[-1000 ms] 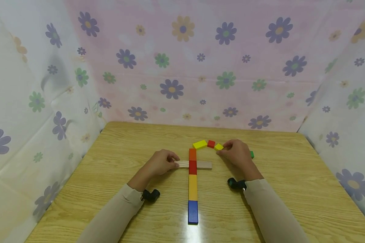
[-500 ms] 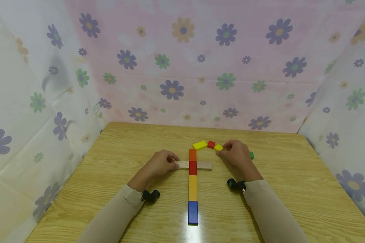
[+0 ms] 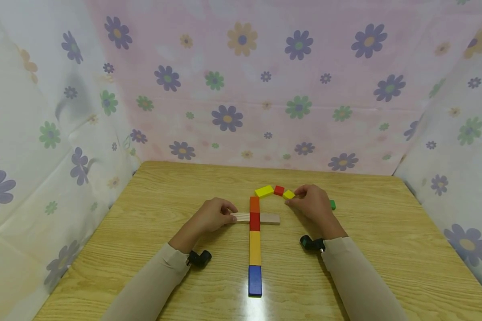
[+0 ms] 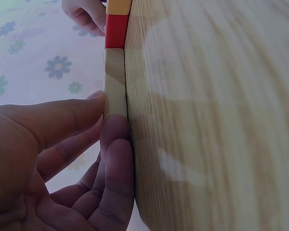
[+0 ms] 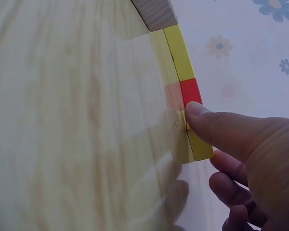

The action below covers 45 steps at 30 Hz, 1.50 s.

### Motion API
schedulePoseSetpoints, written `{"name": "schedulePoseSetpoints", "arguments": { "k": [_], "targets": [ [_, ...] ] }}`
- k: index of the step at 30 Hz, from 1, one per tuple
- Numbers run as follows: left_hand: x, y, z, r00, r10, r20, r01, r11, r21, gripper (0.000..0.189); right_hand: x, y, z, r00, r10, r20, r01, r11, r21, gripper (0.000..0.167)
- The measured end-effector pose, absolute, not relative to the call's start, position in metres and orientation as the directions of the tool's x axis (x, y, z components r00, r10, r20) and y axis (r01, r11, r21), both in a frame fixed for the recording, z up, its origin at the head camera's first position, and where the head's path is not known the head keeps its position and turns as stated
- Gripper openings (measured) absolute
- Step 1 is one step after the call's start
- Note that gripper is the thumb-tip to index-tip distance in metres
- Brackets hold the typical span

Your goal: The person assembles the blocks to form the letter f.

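My left hand pinches the left end of a plain wooden block between thumb and fingers; the left wrist view shows this wooden block lying flat on the table. Up at the right, the thumb and fingers of my right hand hold a small yellow block. In the right wrist view the thumb overlaps that yellow block near its joint with a small red block. A longer yellow block lies left of the red one, completing a curved row.
A straight column runs toward me: orange block, red block, amber block, blue block. Another plain block extends right from the red one. Behind my right hand a green block is partly hidden. Flowered cloth surrounds the table.
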<state>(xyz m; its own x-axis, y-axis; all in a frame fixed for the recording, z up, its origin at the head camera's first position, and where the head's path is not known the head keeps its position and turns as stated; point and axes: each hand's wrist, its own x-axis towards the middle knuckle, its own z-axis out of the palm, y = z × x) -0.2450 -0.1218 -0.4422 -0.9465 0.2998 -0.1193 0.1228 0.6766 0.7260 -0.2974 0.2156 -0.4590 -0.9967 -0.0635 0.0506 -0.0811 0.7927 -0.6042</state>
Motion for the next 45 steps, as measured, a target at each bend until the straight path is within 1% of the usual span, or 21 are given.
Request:
{"name": "schedulePoseSetpoints", "arguments": {
  "k": [14,21,29,37,45],
  "targets": [
    [-0.245,-0.123,-0.442,-0.944,0.311,-0.113,0.135,0.673,0.727,0.020,-0.292,0.228,-0.452,-0.997,-0.065,0.044,-0.078,0.786,-0.613,0.050],
    [-0.245,-0.122,-0.443,-0.941,0.319,-0.114,0.135,0.662,0.738,0.020,-0.287,0.254,-0.449,-0.997,-0.073,0.041,-0.082,0.770,-0.633,0.059],
    [-0.246,-0.124,-0.445,-0.941,0.321,-0.109,0.138,0.658,0.740,0.020,-0.289,0.290,-0.445,-0.989,-0.142,0.030,-0.126,0.740,-0.661,0.067],
    [-0.246,-0.124,-0.448,-0.942,0.314,-0.117,0.128,0.658,0.742,0.020,-0.283,0.328,-0.447,-0.981,-0.192,-0.011,-0.140,0.751,-0.645,0.060],
    [-0.246,-0.124,-0.446,-0.943,0.314,-0.113,0.131,0.659,0.741,0.019,-0.280,0.356,-0.457,-0.954,-0.297,0.033,-0.247,0.722,-0.646,0.053]
  ]
}}
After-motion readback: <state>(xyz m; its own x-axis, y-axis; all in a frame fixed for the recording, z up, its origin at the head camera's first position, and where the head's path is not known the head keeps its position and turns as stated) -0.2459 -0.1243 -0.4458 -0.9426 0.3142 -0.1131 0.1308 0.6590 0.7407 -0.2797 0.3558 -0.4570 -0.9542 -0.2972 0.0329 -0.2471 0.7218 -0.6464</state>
